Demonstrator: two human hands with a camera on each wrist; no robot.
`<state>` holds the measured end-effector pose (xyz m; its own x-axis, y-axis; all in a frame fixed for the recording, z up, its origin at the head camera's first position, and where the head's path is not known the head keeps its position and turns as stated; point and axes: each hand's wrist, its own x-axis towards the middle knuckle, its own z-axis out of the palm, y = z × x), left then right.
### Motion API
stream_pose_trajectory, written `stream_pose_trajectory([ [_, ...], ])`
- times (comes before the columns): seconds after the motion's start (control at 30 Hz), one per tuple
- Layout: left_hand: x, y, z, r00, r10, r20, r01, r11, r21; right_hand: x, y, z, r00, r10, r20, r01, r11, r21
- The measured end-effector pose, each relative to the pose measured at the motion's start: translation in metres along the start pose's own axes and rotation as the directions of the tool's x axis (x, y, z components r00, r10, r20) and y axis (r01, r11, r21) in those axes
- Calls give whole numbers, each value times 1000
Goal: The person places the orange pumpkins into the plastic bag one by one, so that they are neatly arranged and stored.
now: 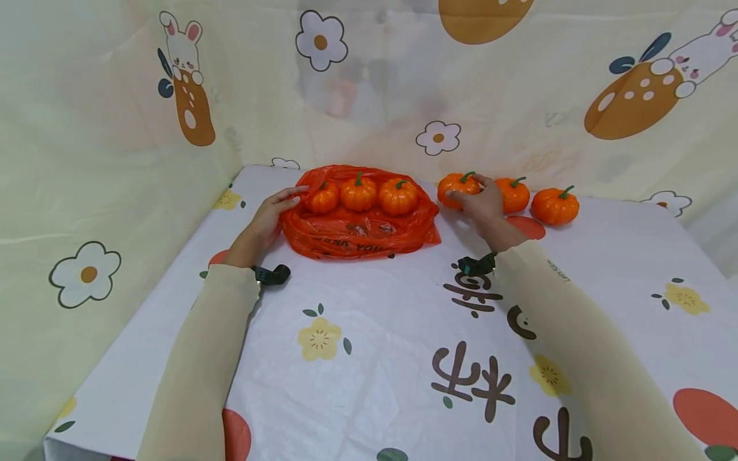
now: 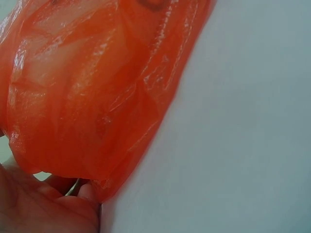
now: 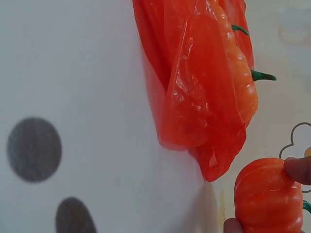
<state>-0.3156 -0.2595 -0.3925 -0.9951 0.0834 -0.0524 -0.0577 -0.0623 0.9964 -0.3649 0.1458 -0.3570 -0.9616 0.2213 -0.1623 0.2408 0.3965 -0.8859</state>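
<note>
A red plastic bag (image 1: 360, 248) lies with its mouth opened toward the top, and three small orange pumpkins with green stems sit in a row inside it, the middle pumpkin (image 1: 359, 194) among them. At the bag's left rim, my left hand (image 1: 266, 221) pinches the plastic; some of its fingers are hidden behind the bag in the left wrist view. To the right of the bag, my right hand (image 1: 485, 208) grips another orange pumpkin (image 1: 454, 186) between thumb and fingers. The right wrist view shows this pumpkin (image 3: 267, 196) apart from the bag's edge.
Two more pumpkins stand right of my right hand: a nearer pumpkin (image 1: 513, 197) and a farther pumpkin (image 1: 555, 207). A white printed cloth (image 1: 369, 384) covers the table. Behind it and on the left hangs a cream curtain (image 1: 369, 96) with rabbits and flowers.
</note>
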Motion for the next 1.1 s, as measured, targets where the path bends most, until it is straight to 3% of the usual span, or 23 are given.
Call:
stream_pose_trajectory([
  [0.7,0,0,-1,1000,4,8,-4,1000,-10,-11,-7,-3,999,1,47,-6,995,103],
  [1.1,1,-1,-1,1000,-5,0,5,1000,3,-20,-9,0,997,-25,67,17,994,110],
])
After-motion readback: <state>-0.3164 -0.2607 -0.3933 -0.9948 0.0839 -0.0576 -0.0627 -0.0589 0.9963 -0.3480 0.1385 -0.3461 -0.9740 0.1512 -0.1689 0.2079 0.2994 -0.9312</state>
